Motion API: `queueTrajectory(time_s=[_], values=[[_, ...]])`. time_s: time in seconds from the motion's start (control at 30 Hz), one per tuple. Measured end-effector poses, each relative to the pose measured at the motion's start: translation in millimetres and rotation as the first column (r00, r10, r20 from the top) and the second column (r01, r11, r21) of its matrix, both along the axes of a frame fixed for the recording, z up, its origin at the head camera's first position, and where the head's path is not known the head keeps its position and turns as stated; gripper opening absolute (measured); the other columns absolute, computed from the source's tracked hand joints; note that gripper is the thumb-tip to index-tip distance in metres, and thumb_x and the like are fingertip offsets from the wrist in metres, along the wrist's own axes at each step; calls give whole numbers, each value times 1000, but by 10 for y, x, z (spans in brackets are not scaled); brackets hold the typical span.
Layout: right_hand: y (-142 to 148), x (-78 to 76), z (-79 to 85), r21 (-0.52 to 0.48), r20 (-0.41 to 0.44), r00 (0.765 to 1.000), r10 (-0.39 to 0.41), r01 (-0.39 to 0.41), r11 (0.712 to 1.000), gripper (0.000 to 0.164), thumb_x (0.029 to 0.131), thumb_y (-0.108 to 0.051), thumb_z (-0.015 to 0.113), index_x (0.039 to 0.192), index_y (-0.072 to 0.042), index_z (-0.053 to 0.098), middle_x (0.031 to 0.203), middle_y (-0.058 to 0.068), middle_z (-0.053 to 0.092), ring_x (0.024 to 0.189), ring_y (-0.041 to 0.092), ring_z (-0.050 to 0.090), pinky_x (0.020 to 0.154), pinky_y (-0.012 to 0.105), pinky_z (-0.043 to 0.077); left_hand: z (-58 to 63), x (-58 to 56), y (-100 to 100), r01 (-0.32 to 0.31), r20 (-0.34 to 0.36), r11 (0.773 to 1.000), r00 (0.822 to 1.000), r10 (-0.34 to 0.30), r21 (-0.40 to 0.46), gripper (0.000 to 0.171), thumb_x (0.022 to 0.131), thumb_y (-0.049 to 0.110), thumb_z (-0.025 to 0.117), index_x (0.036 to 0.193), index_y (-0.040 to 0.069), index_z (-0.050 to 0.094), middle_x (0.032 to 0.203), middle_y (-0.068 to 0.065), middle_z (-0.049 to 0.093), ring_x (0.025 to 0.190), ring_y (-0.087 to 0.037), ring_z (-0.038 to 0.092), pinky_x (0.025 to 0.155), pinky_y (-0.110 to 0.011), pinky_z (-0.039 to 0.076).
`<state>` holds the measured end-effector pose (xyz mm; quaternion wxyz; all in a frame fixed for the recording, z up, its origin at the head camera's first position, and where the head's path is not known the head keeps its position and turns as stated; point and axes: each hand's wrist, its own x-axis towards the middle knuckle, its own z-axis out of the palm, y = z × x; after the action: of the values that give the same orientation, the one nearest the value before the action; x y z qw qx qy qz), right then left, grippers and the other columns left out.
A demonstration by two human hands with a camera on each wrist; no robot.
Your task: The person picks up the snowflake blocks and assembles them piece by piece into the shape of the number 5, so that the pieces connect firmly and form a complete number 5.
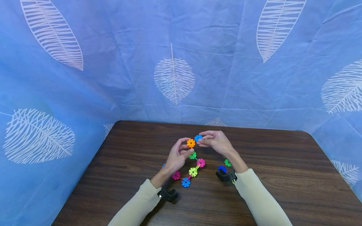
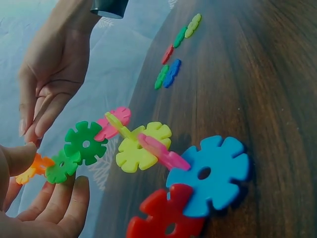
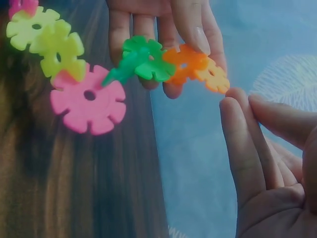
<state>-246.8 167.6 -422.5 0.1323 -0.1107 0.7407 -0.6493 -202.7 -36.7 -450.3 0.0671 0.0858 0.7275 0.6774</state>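
Observation:
My left hand [image 1: 176, 157] pinches an orange notched flower-shaped disc [image 1: 190, 143] at the raised end of a chain of linked plastic discs. From there the chain runs down through a green disc [image 1: 192, 155], a pink disc [image 1: 200, 163], a yellow disc [image 1: 193, 172] and a blue disc [image 2: 210, 171] low over the table. Between the fingertips of my right hand [image 1: 219, 141] is a small light-blue disc [image 1: 198, 138], held right beside the orange one. The right wrist view shows the fingertips meeting at the orange edge, with the light-blue disc hidden.
Several loose discs, among them a dark-blue disc [image 1: 222, 169] and a green disc [image 1: 227, 162], lie on the brown wooden table [image 1: 268, 157] under my right forearm. A blue leaf-patterned cloth [image 1: 212, 78] hangs behind the table. Each wrist wears a black strap [image 1: 168, 195].

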Motion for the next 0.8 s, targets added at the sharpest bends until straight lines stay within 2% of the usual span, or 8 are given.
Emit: queueTrajectory(time_s=[0.1, 0.23, 0.37, 0.47, 0.57, 0.73, 0.8], values=[[-14, 1, 19, 12, 9, 1000, -12, 12, 1000, 43, 93, -7, 69, 130, 10, 56, 107, 23, 72, 104, 42, 67, 92, 50, 50, -25, -3, 1, 12, -16, 1000, 1000, -12, 9, 45, 97, 7, 63, 139, 12, 47, 115, -21, 65, 93, -33, 69, 76, -44, 50], [-41, 5, 49, 61, 4, 999, -36, 36, 997, 40, 93, -9, 69, 127, 9, 59, 105, 20, 73, 104, 45, 66, 92, 52, 50, -139, -62, -1, 28, -17, 1000, 999, -28, 11, 48, 97, 12, 65, 141, 13, 47, 117, -20, 64, 94, -29, 69, 78, -43, 51], [-69, 2, 68, 110, -16, 999, -39, 41, 993, 41, 92, -11, 71, 125, 9, 59, 101, 20, 74, 98, 40, 70, 89, 50, 52, -148, -68, -3, 26, -31, 1000, 999, -25, 6, 48, 96, 14, 66, 140, 11, 47, 115, -18, 65, 92, -25, 70, 75, -38, 51], [-93, 3, 71, 110, -30, 999, -38, 41, 993, 41, 92, -12, 71, 124, 10, 60, 99, 21, 74, 94, 39, 71, 86, 47, 54, -155, -73, -3, 25, -34, 1000, 999, -25, -1, 46, 96, 14, 67, 138, 14, 49, 114, -17, 66, 90, -23, 70, 72, -34, 49], [-123, 5, 51, 104, -58, 997, -49, 54, 993, 38, 92, -13, 72, 121, 9, 61, 99, 21, 74, 93, 41, 71, 85, 49, 55, -162, -76, -3, 28, -32, 1000, 999, -28, -7, 45, 96, 15, 67, 138, 16, 51, 115, -17, 66, 90, -22, 70, 73, -35, 51], [-159, 28, -2, 135, -115, 987, -112, 127, 983, 36, 89, -25, 76, 114, -1, 69, 103, 12, 75, 95, 29, 72, 94, 55, 51, -164, -75, -7, 27, -31, 1000, 999, -27, 0, 48, 95, 16, 68, 140, 14, 50, 114, -15, 66, 93, -24, 70, 83, -45, 55], [-172, 37, -25, 126, -124, 982, -142, 158, 979, 35, 88, -29, 77, 111, -4, 71, 105, 10, 75, 98, 23, 72, 96, 53, 50, -161, -76, -9, 26, -30, 1000, 999, -26, 10, 50, 95, 15, 67, 141, 13, 49, 114, -15, 66, 96, -25, 71, 86, -47, 55]])
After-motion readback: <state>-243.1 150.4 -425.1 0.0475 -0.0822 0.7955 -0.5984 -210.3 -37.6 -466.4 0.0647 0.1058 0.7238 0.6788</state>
